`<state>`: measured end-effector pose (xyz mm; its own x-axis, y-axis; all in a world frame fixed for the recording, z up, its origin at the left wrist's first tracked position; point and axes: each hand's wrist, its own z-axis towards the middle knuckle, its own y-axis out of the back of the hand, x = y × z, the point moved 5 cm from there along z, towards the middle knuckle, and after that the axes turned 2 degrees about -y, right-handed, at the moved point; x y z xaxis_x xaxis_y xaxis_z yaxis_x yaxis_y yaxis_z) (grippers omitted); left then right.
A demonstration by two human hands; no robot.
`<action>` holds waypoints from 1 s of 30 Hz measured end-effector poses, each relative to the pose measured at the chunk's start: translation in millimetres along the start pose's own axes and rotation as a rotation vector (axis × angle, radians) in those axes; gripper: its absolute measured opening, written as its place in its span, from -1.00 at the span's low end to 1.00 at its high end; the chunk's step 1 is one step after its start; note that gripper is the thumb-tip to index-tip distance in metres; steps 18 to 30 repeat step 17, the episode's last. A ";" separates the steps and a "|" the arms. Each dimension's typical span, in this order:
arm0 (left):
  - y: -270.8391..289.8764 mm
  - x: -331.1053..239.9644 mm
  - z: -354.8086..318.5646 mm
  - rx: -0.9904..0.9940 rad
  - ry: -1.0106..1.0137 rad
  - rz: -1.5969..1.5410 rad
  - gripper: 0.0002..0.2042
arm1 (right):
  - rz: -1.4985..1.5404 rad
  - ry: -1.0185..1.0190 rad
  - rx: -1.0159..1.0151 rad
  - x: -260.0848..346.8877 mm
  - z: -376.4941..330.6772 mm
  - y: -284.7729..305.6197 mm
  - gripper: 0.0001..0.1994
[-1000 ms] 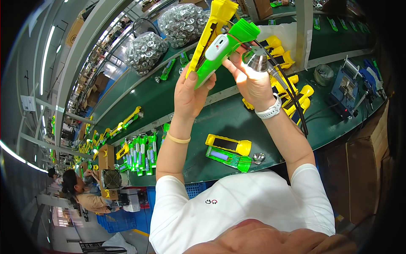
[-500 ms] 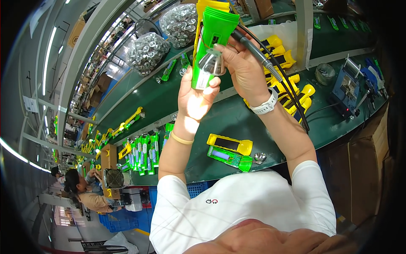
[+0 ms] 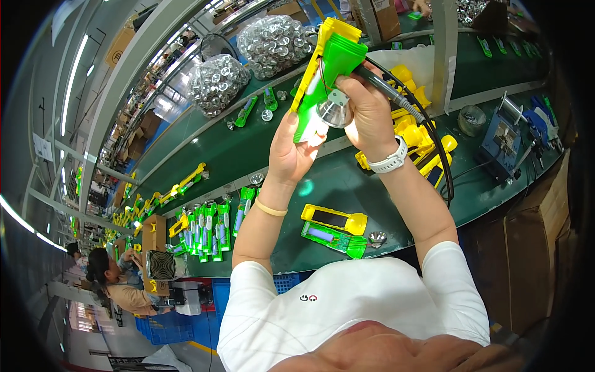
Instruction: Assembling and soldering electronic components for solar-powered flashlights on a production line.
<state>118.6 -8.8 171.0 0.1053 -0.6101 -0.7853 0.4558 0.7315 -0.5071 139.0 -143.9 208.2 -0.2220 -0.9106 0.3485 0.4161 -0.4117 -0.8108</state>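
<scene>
My left hand [image 3: 292,152] is closed around the lower end of a flashlight with a green body [image 3: 338,59] and a yellow shell half [image 3: 331,31], raised over the bench. A silver cone reflector [image 3: 335,113] sits in front of the body, beside the fingers of my right hand [image 3: 372,115]. That hand is closed too, with the dark handle of a corded tool, apparently a soldering iron [image 3: 385,85], across it; its tip is hidden. White light glares at the body's lower part. Nearer me lies another opened flashlight: yellow shell [image 3: 334,219], green half [image 3: 328,239] with battery, and reflector [image 3: 377,238].
Yellow shells [image 3: 427,146] pile up beyond my right forearm. A blue soldering station [image 3: 501,139] and a glass jar [image 3: 471,119] stand at right. Green halves with batteries [image 3: 207,229] are grouped at left. Bags of reflectors [image 3: 218,84] lie at the back; a co-worker [image 3: 118,279] sits far left.
The flashlight and both hands have shifted slightly right and down in the picture. The reflector has turned from hanging upright to tilted. The bright patch has left my left palm and wrist.
</scene>
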 end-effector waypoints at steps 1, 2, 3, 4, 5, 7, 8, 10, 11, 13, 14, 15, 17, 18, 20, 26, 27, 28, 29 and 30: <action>-1.7 -1.8 -0.1 0.026 -0.009 0.012 -0.61 | 0.017 -0.017 -0.012 -0.1 -1.1 -1.5 -0.67; -4.1 -3.7 0.6 0.011 -0.006 -0.037 -0.60 | 0.035 -0.037 -0.023 -0.7 -3.6 -5.4 -0.67; -5.0 -6.0 -0.5 -0.014 -0.014 -0.023 -0.60 | 0.031 -0.041 -0.038 -2.5 -3.4 -6.5 -0.71; -4.8 -8.3 -1.2 -0.038 -0.025 -0.008 -0.60 | 0.002 -0.068 -0.035 -4.9 -2.8 -4.3 -0.72; -2.8 -11.9 -3.3 -0.034 -0.040 -0.009 -0.60 | -0.023 -0.102 -0.018 -8.0 -3.0 -5.1 -0.74; -3.8 -11.3 -1.2 -0.020 -0.020 -0.013 -0.55 | -0.012 -0.025 0.033 -2.5 -2.5 -10.9 -0.72; -8.0 -16.9 1.1 0.015 -0.029 -0.002 -0.55 | -0.025 -0.030 -0.017 -5.0 -0.8 -1.3 -0.71; -4.6 -45.7 9.4 0.069 -0.122 0.157 -0.52 | -0.094 -0.064 0.132 2.8 -0.5 -1.8 -0.70; 0.1 -68.0 14.5 0.056 -0.224 0.229 -0.51 | -0.080 -0.085 0.058 2.4 -2.8 10.1 -0.68; -2.6 -130.6 29.2 -0.186 -0.442 0.419 -0.51 | -0.150 -0.075 0.055 16.8 -17.1 25.5 -0.65; -10.2 -173.9 35.3 -0.118 -0.660 0.635 -0.54 | -0.210 -0.056 0.013 19.7 -25.1 34.5 -0.64; 3.8 -219.9 39.6 -0.196 -0.800 0.854 -0.57 | -0.285 -0.074 -0.019 22.2 -33.1 40.6 -0.61; -0.3 -304.1 52.0 -0.248 -1.097 1.048 -0.53 | -0.372 -0.061 0.004 21.9 -34.7 44.4 -0.56; -0.3 -304.1 52.0 -0.248 -1.097 1.048 -0.53 | -0.372 -0.061 0.004 21.9 -34.7 44.4 -0.56; -0.3 -304.1 52.0 -0.248 -1.097 1.048 -0.53 | -0.372 -0.061 0.004 21.9 -34.7 44.4 -0.56; -0.3 -304.1 52.0 -0.248 -1.097 1.048 -0.53 | -0.372 -0.061 0.004 21.9 -34.7 44.4 -0.56; -0.3 -304.1 52.0 -0.248 -1.097 1.048 -0.53 | -0.372 -0.061 0.004 21.9 -34.7 44.4 -0.56; -0.3 -304.1 52.0 -0.248 -1.097 1.048 -0.53 | -0.372 -0.061 0.004 21.9 -34.7 44.4 -0.56; -0.3 -304.1 52.0 -0.248 -1.097 1.048 -0.53 | -0.372 -0.061 0.004 21.9 -34.7 44.4 -0.56; -0.3 -304.1 52.0 -0.248 -1.097 1.048 -0.53 | -0.372 -0.061 0.004 21.9 -34.7 44.4 -0.56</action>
